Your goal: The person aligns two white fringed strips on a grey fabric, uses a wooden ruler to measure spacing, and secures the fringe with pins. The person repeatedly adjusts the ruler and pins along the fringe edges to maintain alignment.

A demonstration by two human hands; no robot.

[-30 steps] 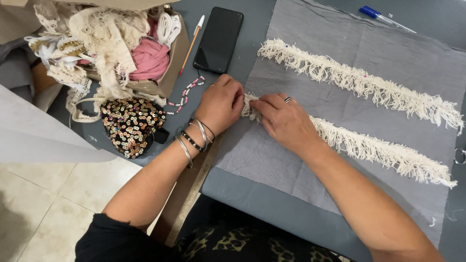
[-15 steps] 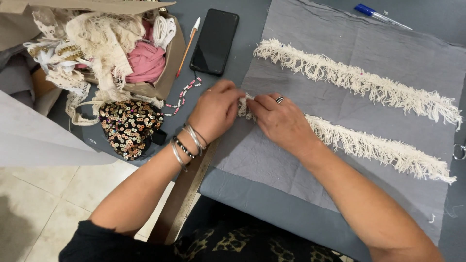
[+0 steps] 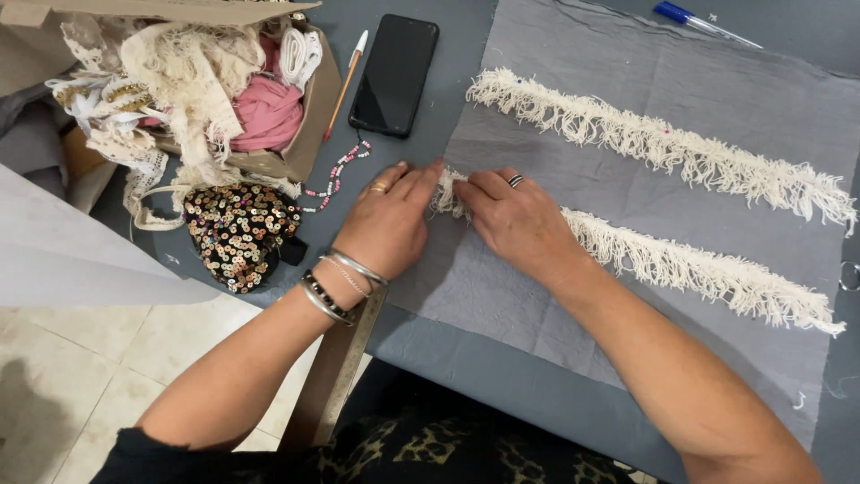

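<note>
A grey fabric panel [image 3: 681, 81] lies flat on the table with two strips of cream fringe trim on it. The upper fringe strip [image 3: 663, 143] runs diagonally across the panel. My left hand [image 3: 390, 220] and my right hand [image 3: 515, 220] meet at the left end of the lower fringe strip [image 3: 699, 269]. Both hands press and pinch that end against the fabric edge. My left wrist wears several bangles and my right hand wears a ring.
A cardboard box [image 3: 305, 134] full of lace and pink cloth stands at the upper left. A sequined pouch [image 3: 237, 233], a bead string [image 3: 336, 170], a pencil [image 3: 345, 81], a black phone [image 3: 394, 76], a blue pen [image 3: 699, 22] and a metal ruler [image 3: 336, 367] lie around.
Both hands have stayed at the end of the lower fringe strip, with small finger shifts. The camera view has drifted slightly.
</note>
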